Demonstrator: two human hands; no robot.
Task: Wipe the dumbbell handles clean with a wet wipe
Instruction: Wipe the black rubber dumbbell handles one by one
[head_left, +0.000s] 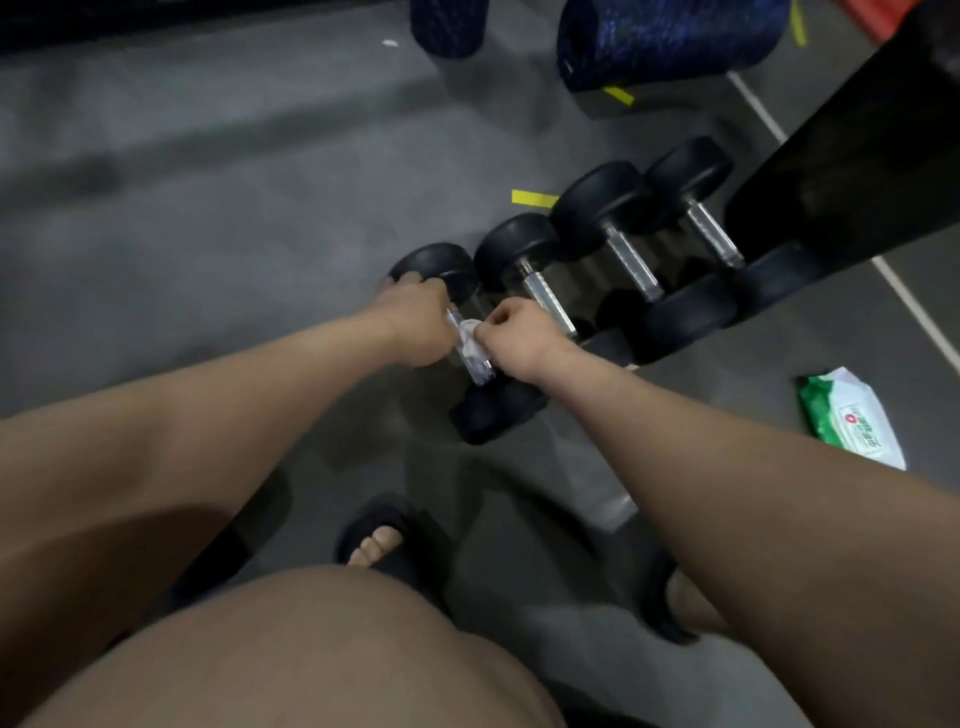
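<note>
just ahead of our feet (376, 543) the nearest dumbbell (493, 410) lies on the floor (208, 260), heavy and rigid, its steel handle (480, 369) likely slick once wet; our left hand (415, 325) grips it by the far head (441, 262) to steady it; our right hand (511, 332) pinches the soft, limp wet wipe (470, 338) against the handle. to the right the wipe pack (857, 421) lies flat, contents hidden; beyond, three more dumbbells (602, 202) wait.

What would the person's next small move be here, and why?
Probably sliding the wet wipe down the handle of the nearest dumbbell toward its near head: the right hand pinches the wipe mid-handle, the left hand grips the far end, and bare metal shows below the wipe.
</note>
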